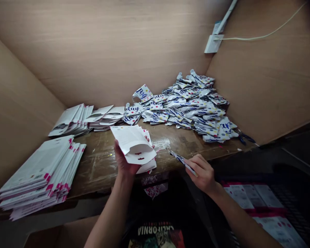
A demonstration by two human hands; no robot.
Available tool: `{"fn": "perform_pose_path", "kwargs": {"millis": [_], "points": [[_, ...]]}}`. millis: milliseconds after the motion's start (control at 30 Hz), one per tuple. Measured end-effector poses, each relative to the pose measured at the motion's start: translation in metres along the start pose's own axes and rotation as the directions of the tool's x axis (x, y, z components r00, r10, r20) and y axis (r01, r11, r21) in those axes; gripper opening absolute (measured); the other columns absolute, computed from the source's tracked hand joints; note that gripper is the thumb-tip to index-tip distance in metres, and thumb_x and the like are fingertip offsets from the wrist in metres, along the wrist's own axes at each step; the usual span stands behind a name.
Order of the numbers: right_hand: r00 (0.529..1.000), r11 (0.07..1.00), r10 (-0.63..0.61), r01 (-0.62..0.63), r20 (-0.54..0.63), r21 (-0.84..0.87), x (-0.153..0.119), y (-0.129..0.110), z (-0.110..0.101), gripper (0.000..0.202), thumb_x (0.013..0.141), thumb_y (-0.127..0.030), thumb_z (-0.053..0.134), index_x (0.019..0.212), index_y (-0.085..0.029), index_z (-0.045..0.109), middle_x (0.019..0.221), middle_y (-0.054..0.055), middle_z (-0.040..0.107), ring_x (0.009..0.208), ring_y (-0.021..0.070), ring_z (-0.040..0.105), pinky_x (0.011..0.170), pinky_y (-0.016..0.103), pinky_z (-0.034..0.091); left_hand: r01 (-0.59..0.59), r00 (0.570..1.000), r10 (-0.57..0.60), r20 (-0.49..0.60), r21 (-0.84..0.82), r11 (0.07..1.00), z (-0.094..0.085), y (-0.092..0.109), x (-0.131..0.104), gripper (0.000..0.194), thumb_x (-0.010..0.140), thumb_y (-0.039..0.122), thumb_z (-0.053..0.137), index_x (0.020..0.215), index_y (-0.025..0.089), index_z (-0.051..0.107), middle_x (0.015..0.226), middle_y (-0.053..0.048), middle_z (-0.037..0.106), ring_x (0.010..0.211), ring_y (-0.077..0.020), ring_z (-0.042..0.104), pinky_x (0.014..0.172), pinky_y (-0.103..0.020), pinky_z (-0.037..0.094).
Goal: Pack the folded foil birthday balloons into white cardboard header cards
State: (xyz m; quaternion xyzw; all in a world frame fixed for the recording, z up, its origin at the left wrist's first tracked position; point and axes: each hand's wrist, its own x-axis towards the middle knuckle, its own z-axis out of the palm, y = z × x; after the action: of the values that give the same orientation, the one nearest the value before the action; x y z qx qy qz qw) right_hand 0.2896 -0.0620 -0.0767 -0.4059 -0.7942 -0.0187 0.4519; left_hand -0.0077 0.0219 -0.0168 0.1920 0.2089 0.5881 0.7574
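Observation:
My left hand [126, 162] is closed around a white paper envelope [129, 139], held up over the front of the table. Its mouth gapes toward me, and a flap with a hang hole shows at the near end. More white envelopes lie under it, partly hidden. To the right, my right hand [203, 172] pinches a folded foil balloon [181, 159], white with dark blue lettering, its tip pointing at the envelope but apart from it. Beyond both hands rises a large heap of similar folded foil balloons [186, 103].
Stacked envelopes [38, 168] fill the table's left end, with further envelopes [72, 119] behind. Dark-handled scissors [245, 137] lie by the right panel. A dark crate [294, 203] with printed packs stands low at right. A socket [214, 43] with a cable hangs above.

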Motion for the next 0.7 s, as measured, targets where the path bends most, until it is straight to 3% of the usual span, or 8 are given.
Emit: {"fn": "perform_pose_path", "kwargs": {"millis": [67, 133, 300, 400, 500, 700], "points": [[0.999, 0.998, -0.047, 0.046, 0.020, 0.051, 0.024, -0.026, -0.006, 0.045, 0.097, -0.010, 0.061, 0.138, -0.026, 0.066, 0.097, 0.009, 0.072, 0.082, 0.0250, 0.064, 0.075, 0.044, 0.056, 0.006, 1.000, -0.006, 0.004, 0.014, 1.000, 0.005, -0.006, 0.000, 0.094, 0.084, 0.086, 0.058, 0.151, 0.020, 0.059, 0.140, -0.018, 0.070, 0.135, -0.0441, 0.061, 0.110, -0.067, 0.050], [0.984, 0.990, -0.136, 0.132, 0.112, 0.039, 0.049, -0.051, -0.008, 0.042, 0.098, -0.009, 0.056, 0.136, -0.022, 0.067, 0.096, 0.010, 0.071, 0.083, 0.0254, 0.062, 0.075, 0.044, 0.054, 0.003, 1.000, -0.003, 0.011, 0.016, 1.000, 0.009, -0.011, -0.001, 0.090, 0.086, 0.083, 0.059, 0.150, 0.019, 0.060, 0.136, -0.017, 0.072, 0.130, -0.0429, 0.064, 0.108, -0.066, 0.052], [0.905, 0.929, -0.345, 0.367, 0.249, -0.049, 0.090, -0.093, 0.006, 0.019, 0.101, -0.010, 0.055, 0.108, -0.011, 0.073, 0.081, 0.009, 0.064, 0.079, 0.0240, 0.054, 0.071, 0.040, 0.047, -0.001, 1.000, 0.000, -0.021, -0.018, 1.000, 0.008, -0.020, -0.006, 0.082, 0.088, 0.071, 0.065, 0.146, 0.014, 0.061, 0.120, -0.017, 0.077, 0.108, -0.0381, 0.075, 0.105, -0.065, 0.055], [0.880, 0.903, -0.398, 0.426, 0.260, -0.061, 0.102, -0.097, 0.022, 0.017, 0.102, -0.009, 0.056, 0.102, -0.011, 0.073, 0.081, 0.008, 0.063, 0.079, 0.0234, 0.053, 0.072, 0.039, 0.046, 0.035, 0.999, -0.038, -0.036, -0.070, 0.997, 0.005, -0.019, -0.009, 0.088, 0.085, 0.075, 0.065, 0.145, 0.012, 0.061, 0.119, -0.018, 0.077, 0.105, -0.0394, 0.076, 0.104, -0.063, 0.056], [0.870, 0.892, -0.413, 0.446, 0.269, -0.073, 0.108, -0.093, 0.038, 0.018, 0.102, -0.009, 0.055, 0.100, -0.011, 0.073, 0.083, 0.009, 0.064, 0.082, 0.0248, 0.054, 0.076, 0.040, 0.047, 0.012, 0.999, -0.016, -0.030, -0.120, 0.993, 0.004, -0.014, -0.011, 0.089, 0.085, 0.073, 0.067, 0.147, 0.011, 0.059, 0.123, -0.019, 0.076, 0.115, -0.0407, 0.073, 0.107, -0.059, 0.055], [0.908, 0.926, -0.304, 0.353, 0.287, -0.135, 0.118, -0.093, 0.057, 0.018, 0.101, -0.008, 0.056, 0.097, -0.013, 0.073, 0.084, 0.008, 0.066, 0.083, 0.0242, 0.057, 0.077, 0.038, 0.050, -0.062, 0.998, 0.060, -0.024, -0.136, 0.989, 0.004, -0.015, -0.013, 0.086, 0.083, 0.070, 0.068, 0.144, 0.010, 0.062, 0.126, -0.019, 0.076, 0.123, -0.0426, 0.069, 0.110, -0.058, 0.052]]}}
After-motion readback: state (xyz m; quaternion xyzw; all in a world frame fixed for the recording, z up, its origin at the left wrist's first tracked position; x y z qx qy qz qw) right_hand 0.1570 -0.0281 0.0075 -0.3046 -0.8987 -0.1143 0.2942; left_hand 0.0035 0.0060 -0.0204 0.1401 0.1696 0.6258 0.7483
